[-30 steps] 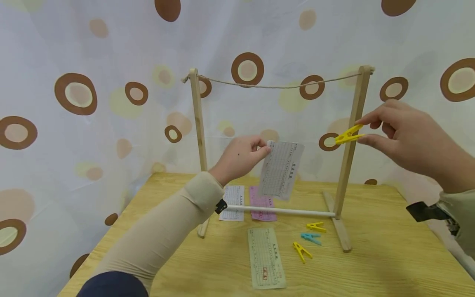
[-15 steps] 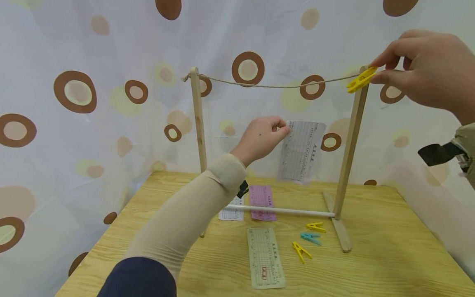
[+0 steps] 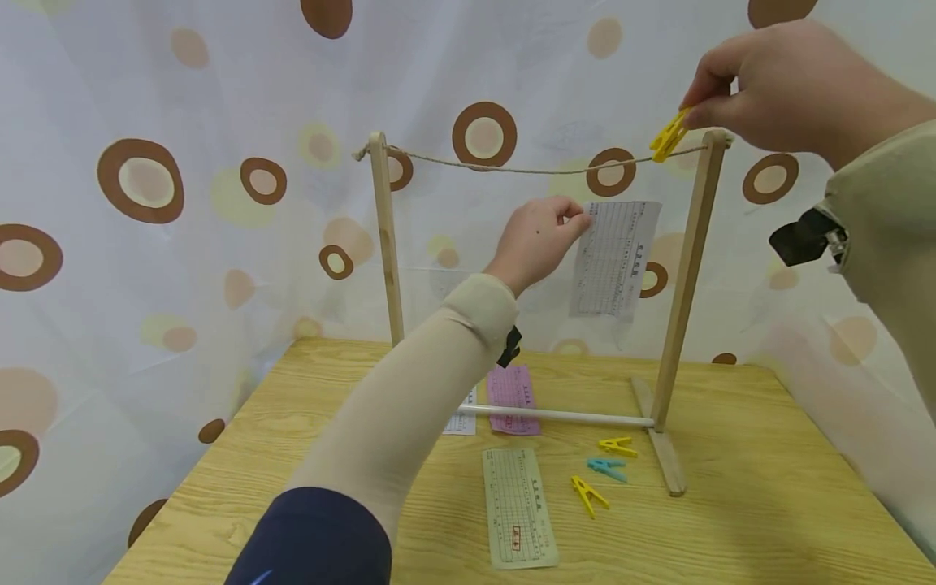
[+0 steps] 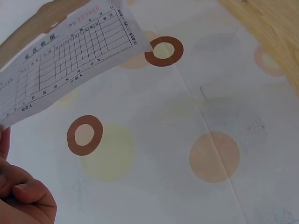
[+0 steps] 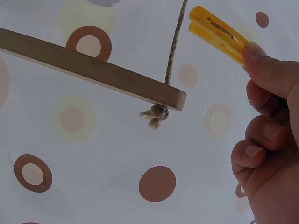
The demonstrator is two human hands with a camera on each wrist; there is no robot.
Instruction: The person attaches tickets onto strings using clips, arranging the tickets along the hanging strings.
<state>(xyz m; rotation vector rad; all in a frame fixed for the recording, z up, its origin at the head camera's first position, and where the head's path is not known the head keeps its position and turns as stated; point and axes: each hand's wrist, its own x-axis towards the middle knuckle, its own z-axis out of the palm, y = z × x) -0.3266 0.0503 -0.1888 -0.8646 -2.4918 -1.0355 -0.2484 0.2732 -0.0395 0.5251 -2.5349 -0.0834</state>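
Observation:
My left hand [image 3: 539,237] pinches a white printed receipt slip [image 3: 616,260] by its upper left corner. The slip hangs below the rope [image 3: 541,171], toward its right end. In the left wrist view the slip's [image 4: 79,56] ruled table and red number show. Between thumb and forefinger, my right hand [image 3: 775,89] holds a yellow clothespin [image 3: 669,136]. That clothespin overlaps the rope near the right post in the head view; in the right wrist view the clothespin [image 5: 218,32] is beside the rope [image 5: 175,44], with a gap between them.
A wooden frame with a left post [image 3: 387,244], right post [image 3: 683,301] and white crossbar [image 3: 563,417] stands on the table [image 3: 351,528]. Pink [image 3: 513,390], white [image 3: 462,424] and green [image 3: 519,508] slips lie there. Two yellow clothespins [image 3: 589,496] and a blue one [image 3: 607,468] lie by the right foot.
My left hand has lifted the slip up and to the right, toward the rope. My right hand has raised the yellow clothespin, then moved it left to the rope's right end.

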